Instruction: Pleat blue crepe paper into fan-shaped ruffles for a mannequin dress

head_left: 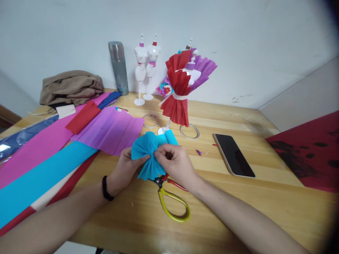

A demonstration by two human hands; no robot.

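Observation:
A pleated piece of blue crepe paper (pixel 145 145) is gathered at its middle and fans out above and below. My left hand (pixel 126 168) pinches it from the left, thumb near the gathered centre. From the right, my right hand (pixel 177 163) closes thumb and fingers on the same centre. Beneath the paper lie scissors (pixel 174 209) with a yellow and a red handle, their blades mostly hidden. Another blue paper piece (pixel 171 137) lies just behind my right hand. Beyond it stands a small white mannequin (pixel 193 74) dressed in red (pixel 178 111) and purple pleated paper.
Crepe paper strips (pixel 50 176) cover the left of the wooden table (pixel 227 208). A phone (pixel 234 155) lies to the right. Near the wall stand a flask (pixel 119 68), more mannequins (pixel 140 67) and a brown cloth (pixel 71 86). Wire rings (pixel 190 136) lie mid-table.

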